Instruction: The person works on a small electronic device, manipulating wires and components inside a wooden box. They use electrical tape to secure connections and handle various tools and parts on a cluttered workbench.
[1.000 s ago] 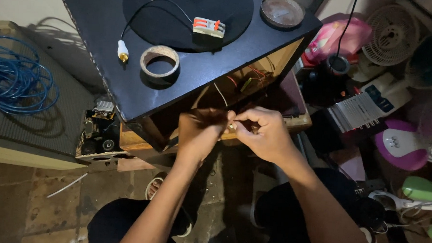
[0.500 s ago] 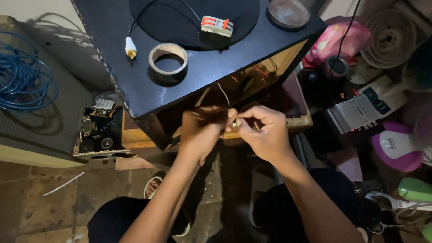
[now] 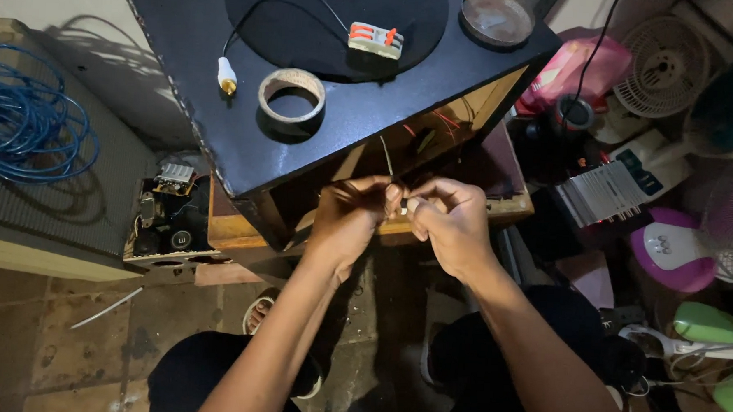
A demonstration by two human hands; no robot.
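**Both hands pinching a thin wire**

A thin pale wire (image 3: pixel 387 159) rises from between the fingertips toward the black cabinet (image 3: pixel 221 134). Left hand (image 3: pixel 351 218) and right hand (image 3: pixel 448 222) meet thumb to thumb, fingers curled shut, pinching the wire where they touch. A tape roll (image 3: pixel 292 95) lies above the fingers. Compared with half a second earlier, the hands sit slightly lower in view.

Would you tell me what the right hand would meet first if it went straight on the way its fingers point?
Probably the left hand: the right hand points straight at it, fingertips nearly touching.
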